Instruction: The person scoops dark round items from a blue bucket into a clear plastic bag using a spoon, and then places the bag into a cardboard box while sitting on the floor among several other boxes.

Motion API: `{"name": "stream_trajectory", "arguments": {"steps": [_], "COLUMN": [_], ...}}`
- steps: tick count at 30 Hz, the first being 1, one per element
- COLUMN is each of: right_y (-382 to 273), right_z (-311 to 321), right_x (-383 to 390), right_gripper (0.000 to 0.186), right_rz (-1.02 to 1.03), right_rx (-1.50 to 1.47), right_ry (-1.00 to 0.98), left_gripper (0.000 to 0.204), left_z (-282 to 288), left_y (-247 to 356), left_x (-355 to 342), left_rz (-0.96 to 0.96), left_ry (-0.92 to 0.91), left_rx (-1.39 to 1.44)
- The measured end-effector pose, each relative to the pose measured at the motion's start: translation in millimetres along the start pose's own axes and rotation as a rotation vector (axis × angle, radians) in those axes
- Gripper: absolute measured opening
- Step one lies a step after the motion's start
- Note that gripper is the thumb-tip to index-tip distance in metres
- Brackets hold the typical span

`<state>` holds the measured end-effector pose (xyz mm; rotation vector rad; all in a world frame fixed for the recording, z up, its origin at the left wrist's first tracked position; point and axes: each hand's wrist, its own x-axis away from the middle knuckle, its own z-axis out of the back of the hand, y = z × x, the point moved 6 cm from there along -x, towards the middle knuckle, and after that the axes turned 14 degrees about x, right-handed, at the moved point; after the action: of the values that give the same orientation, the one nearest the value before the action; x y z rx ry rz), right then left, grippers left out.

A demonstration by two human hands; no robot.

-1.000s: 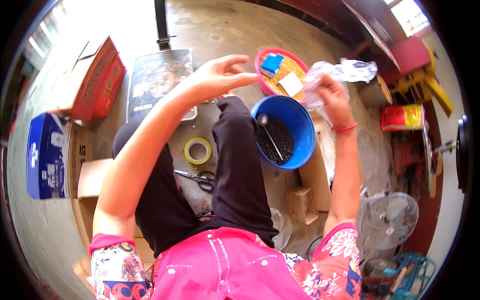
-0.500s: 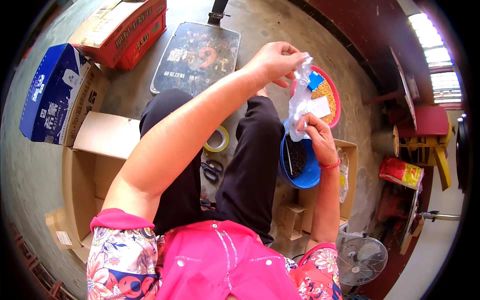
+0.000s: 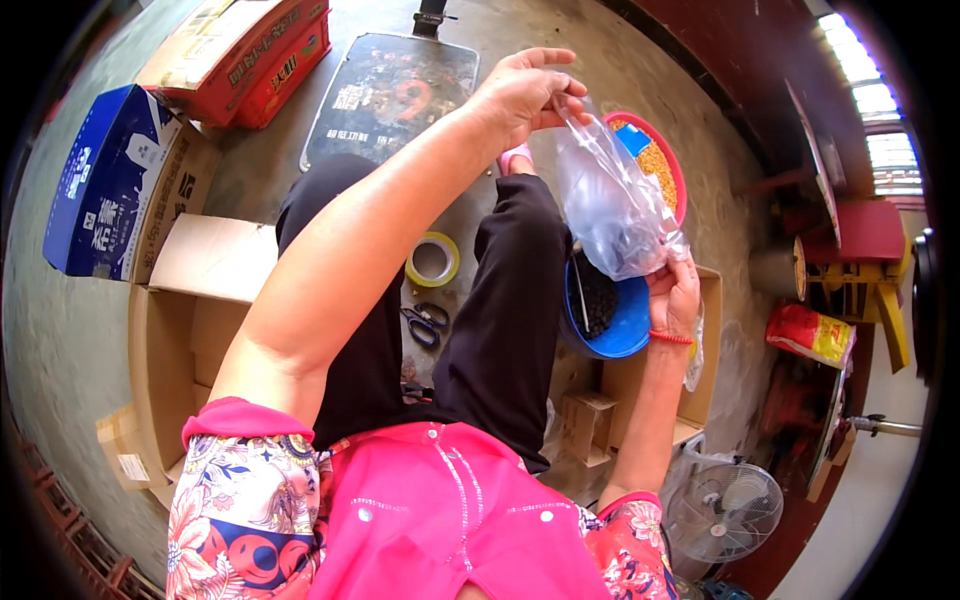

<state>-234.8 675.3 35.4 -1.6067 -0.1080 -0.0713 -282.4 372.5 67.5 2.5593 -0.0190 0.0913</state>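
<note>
A clear plastic bag stretches between my two hands, spread wide and puffed out. My left hand pinches its upper end near the floor scale, some fingers extended. At the lower right end, my right hand, with a red bracelet on the wrist, grips the bag's other edge. Directly below hangs a view into a blue bucket of dark round pieces with a thin pale stick in it; the bag covers part of its rim. Beyond stands a pink basin of yellow grains, holding a blue object.
A flat platform scale lies ahead. Yellow tape and scissors rest on the floor between my legs. Open cardboard boxes flank me, left and right. A fan stands at lower right, a red-yellow packet above it.
The bag has gone from a bunched strip to a spread, puffed shape. My left hand has moved up and left, my right hand right and slightly down.
</note>
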Motion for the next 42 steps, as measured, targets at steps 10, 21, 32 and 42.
{"name": "stream_trajectory", "arguments": {"steps": [10, 21, 32, 42], "right_y": [-43, -52, -71, -144], "right_z": [-88, -38, -66, -138], "right_x": [27, -16, -37, -76], "right_gripper": [0.055, 0.013, 0.019, 0.014], "right_rz": [0.373, 0.198, 0.416, 0.169], "right_rx": [0.757, 0.166, 0.548, 0.335], "right_ry": [-0.210, -0.067, 0.056, -0.218], "left_gripper": [0.044, 0.037, 0.017, 0.025], "left_z": [-17, 7, 1, 5], "left_y": [-19, -8, 16, 71], "left_x": [15, 11, -3, 43], "left_rz": [0.054, -0.211, 0.169, 0.150], "left_ry": [-0.218, -0.097, -0.273, -0.354], "left_rx": [-0.316, -1.344, 0.039, -0.244]}}
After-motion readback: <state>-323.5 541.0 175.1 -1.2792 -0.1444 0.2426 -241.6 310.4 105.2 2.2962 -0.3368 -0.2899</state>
